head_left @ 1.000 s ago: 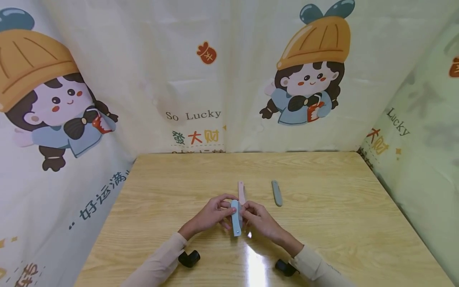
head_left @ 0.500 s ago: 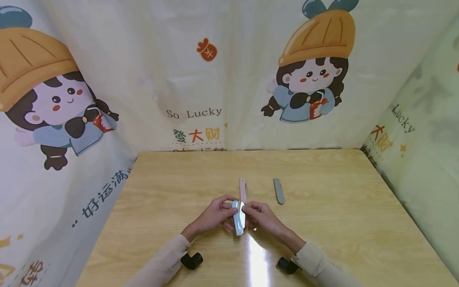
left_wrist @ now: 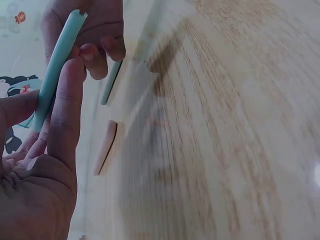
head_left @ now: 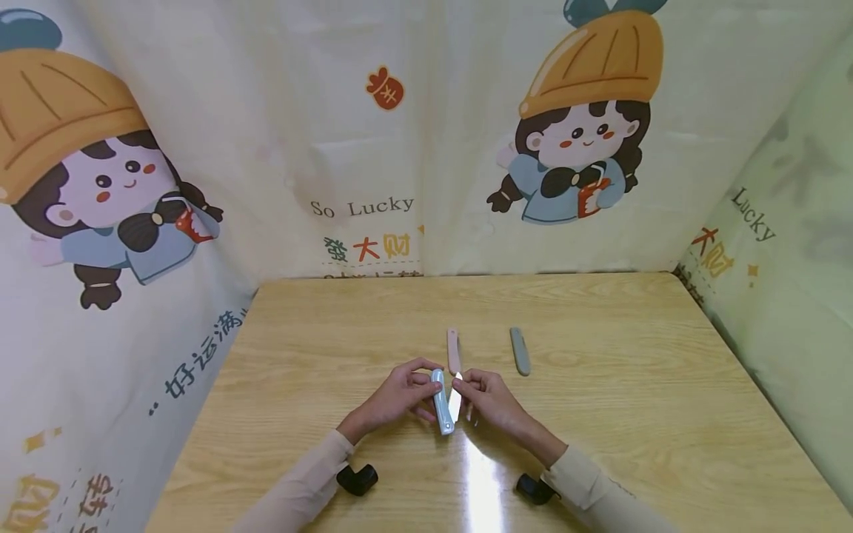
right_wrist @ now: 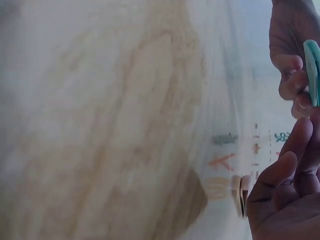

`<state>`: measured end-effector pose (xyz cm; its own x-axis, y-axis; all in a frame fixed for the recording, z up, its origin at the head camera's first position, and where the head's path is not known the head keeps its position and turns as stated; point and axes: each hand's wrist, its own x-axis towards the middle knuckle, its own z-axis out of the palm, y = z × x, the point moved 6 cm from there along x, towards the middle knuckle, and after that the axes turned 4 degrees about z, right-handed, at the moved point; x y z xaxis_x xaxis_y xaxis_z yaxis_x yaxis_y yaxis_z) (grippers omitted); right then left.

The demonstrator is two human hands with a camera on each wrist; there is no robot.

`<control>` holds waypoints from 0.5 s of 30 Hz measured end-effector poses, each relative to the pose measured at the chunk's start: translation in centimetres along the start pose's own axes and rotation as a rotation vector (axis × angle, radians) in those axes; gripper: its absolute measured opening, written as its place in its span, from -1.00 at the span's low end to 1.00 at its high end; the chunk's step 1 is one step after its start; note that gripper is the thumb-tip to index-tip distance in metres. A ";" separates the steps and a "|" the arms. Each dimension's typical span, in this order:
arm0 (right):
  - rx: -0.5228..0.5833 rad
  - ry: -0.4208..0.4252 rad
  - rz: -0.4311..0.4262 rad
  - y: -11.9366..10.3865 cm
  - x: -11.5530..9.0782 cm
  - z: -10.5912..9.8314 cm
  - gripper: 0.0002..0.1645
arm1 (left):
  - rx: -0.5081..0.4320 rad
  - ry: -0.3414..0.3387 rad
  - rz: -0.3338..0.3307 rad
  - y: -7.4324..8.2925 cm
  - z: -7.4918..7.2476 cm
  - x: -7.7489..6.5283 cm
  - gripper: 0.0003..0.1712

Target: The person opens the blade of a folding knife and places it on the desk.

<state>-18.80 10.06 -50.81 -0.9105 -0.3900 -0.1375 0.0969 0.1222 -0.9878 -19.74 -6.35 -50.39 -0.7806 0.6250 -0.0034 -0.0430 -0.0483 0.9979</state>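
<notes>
Over the middle of the table, my left hand [head_left: 400, 394] grips the light blue handle [head_left: 442, 403] of a folding knife between thumb and fingers. A shiny blade [head_left: 456, 400] stands partly folded out from it, at a narrow angle to the handle. My right hand [head_left: 492, 401] pinches that blade near its upper end with thumb and index finger. In the left wrist view the handle [left_wrist: 56, 67] is tilted, with my right hand [left_wrist: 102, 30] behind its upper end. At the edge of the right wrist view, the handle [right_wrist: 312, 70] is partly cut off.
Beyond my hands, a pink folded knife [head_left: 453, 348] and a grey-green folded knife [head_left: 520, 351] lie on the wooden table [head_left: 333, 318]. A printed curtain [head_left: 460, 244] hangs along the table's back edge. Black wrist devices [head_left: 357, 480] sit at both sleeves.
The blade has swung out of the light blue handle, widening the gap between them. My right hand has moved slightly to the right with it, while my left keeps its grip.
</notes>
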 end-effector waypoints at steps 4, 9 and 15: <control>-0.002 0.008 -0.005 -0.1 0.1 -0.2 -0.62 | 0.009 0.023 0.022 0.0 -0.3 -0.1 -0.48; -0.014 0.051 -0.023 -0.4 0.2 -0.7 -0.61 | 0.484 0.034 0.185 1.8 -0.7 -0.5 -0.27; -0.022 0.028 -0.022 -0.3 0.1 -1.0 -0.66 | 1.213 -0.097 0.689 4.5 1.2 -1.0 -0.09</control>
<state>-19.29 10.87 -50.49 -0.9234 -0.3668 -0.1131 0.0679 0.1338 -0.9887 -18.46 -6.26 -45.83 -0.3759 0.8051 0.4587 0.9255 0.3009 0.2301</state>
